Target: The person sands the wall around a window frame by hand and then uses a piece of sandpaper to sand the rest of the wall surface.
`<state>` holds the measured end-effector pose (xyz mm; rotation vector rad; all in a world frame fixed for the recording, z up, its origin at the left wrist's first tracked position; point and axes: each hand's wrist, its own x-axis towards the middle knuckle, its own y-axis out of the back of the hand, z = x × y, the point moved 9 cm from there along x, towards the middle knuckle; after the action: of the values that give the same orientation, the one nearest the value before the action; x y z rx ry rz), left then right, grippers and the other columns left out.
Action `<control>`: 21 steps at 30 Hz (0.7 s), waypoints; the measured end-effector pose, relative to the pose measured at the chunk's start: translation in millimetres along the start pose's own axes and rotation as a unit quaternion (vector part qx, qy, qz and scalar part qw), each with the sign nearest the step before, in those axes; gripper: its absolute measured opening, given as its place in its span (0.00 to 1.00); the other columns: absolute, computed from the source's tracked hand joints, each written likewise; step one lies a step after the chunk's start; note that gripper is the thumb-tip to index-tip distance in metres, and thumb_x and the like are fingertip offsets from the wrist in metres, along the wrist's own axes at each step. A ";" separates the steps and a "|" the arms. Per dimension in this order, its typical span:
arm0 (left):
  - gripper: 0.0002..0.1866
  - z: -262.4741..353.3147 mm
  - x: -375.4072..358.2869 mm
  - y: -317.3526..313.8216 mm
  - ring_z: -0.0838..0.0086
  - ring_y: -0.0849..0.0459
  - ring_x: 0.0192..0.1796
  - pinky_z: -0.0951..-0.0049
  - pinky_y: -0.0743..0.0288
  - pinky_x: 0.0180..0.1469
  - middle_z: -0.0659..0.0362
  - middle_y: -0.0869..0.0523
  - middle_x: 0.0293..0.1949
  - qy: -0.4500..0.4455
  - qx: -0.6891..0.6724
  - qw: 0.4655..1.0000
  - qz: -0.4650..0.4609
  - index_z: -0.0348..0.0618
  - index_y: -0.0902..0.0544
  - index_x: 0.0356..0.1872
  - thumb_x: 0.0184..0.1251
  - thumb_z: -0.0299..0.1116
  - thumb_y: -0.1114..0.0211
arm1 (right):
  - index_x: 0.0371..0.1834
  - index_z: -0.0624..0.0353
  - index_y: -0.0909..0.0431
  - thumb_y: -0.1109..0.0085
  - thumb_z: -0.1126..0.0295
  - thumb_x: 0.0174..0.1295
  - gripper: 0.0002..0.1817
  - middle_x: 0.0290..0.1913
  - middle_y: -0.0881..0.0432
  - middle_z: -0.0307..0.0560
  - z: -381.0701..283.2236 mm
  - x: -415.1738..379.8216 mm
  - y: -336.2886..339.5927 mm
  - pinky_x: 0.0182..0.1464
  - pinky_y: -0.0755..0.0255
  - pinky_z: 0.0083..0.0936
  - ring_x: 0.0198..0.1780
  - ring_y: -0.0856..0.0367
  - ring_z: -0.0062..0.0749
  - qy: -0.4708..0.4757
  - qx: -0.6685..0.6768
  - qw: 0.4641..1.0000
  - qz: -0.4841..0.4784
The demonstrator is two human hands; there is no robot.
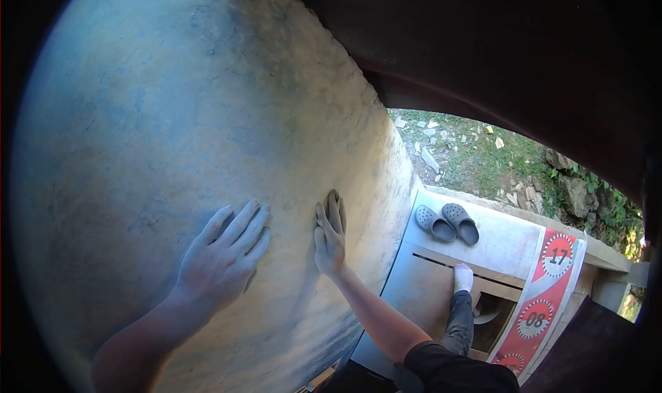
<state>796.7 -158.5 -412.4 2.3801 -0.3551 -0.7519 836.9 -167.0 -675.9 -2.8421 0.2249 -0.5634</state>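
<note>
Where the blotchy wall point(221, 151) ends, littered grass point(489, 162) shows.

To your right: grey clogs point(460, 220) side by side; red-and-white numbered strip point(545, 288) nearby; grass point(483, 172) beyond, pale scraps point(430, 160), rocks point(578, 198).

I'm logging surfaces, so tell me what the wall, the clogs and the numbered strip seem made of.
Wall: probably plaster or cement, matt and blotchy, with hairline cracks and a rough edge.
Clogs: likely moulded foam or rubber, dull grey, with small holes.
Strip: perhaps plastic sheet or paper, smooth-looking, printed red and white; which is unclear.
</note>
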 end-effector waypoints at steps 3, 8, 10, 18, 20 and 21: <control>0.30 1.9 -0.1 0.0 0.64 0.32 0.83 0.54 0.41 0.82 0.56 0.24 0.78 -0.004 -0.011 1.000 -0.006 0.46 0.16 0.64 0.59 0.39 0.25 | 0.82 0.61 0.29 0.54 0.67 0.84 0.26 0.90 0.48 0.62 39.5 -2.4 -3.6 0.89 0.63 0.46 0.91 0.57 0.56 -0.012 0.026 1.000 0.009; 0.30 6.0 -4.1 -2.1 0.63 0.31 0.82 0.54 0.41 0.82 0.55 0.24 0.78 -0.017 -0.009 1.000 0.001 0.45 0.16 0.63 0.58 0.40 0.25 | 0.88 0.57 0.41 0.61 0.61 0.87 0.30 0.91 0.49 0.58 126.5 81.1 17.5 0.89 0.65 0.43 0.92 0.60 0.52 -0.223 0.021 0.969 0.107; 0.21 9.1 -3.7 2.2 0.66 0.28 0.81 0.56 0.39 0.82 0.54 0.19 0.74 -0.020 -0.018 1.000 0.010 0.43 0.13 0.60 0.68 0.36 0.37 | 0.87 0.56 0.38 0.62 0.61 0.87 0.29 0.91 0.48 0.56 79.0 104.0 13.4 0.89 0.64 0.43 0.92 0.59 0.52 -0.156 -0.003 0.984 0.089; 0.24 5.6 -2.4 0.3 0.65 0.29 0.81 0.54 0.40 0.82 0.55 0.21 0.76 0.007 -0.040 0.999 0.016 0.45 0.14 0.60 0.62 0.37 0.29 | 0.88 0.52 0.38 0.67 0.55 0.88 0.30 0.92 0.54 0.55 65.3 -5.3 -10.3 0.88 0.67 0.52 0.91 0.63 0.61 -0.081 -0.038 0.996 -0.022; 0.23 9.2 -7.4 2.3 0.66 0.29 0.81 0.54 0.40 0.82 0.56 0.21 0.76 0.022 -0.055 0.998 0.013 0.45 0.14 0.60 0.63 0.36 0.29 | 0.90 0.51 0.43 0.72 0.54 0.89 0.32 0.93 0.56 0.54 115.8 31.9 11.0 0.88 0.68 0.55 0.92 0.63 0.60 -0.199 0.027 0.978 0.056; 0.22 7.9 -8.3 4.3 0.66 0.29 0.81 0.54 0.41 0.82 0.56 0.21 0.76 0.041 -0.054 0.998 0.019 0.46 0.14 0.60 0.64 0.37 0.30 | 0.91 0.51 0.45 0.75 0.53 0.89 0.32 0.93 0.57 0.54 128.5 45.3 16.9 0.88 0.69 0.57 0.92 0.63 0.59 -0.244 0.060 0.964 0.089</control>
<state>785.1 -162.2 -411.4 2.2887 -0.3174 -0.6375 927.0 -166.5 -779.5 -2.6984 0.3352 0.1591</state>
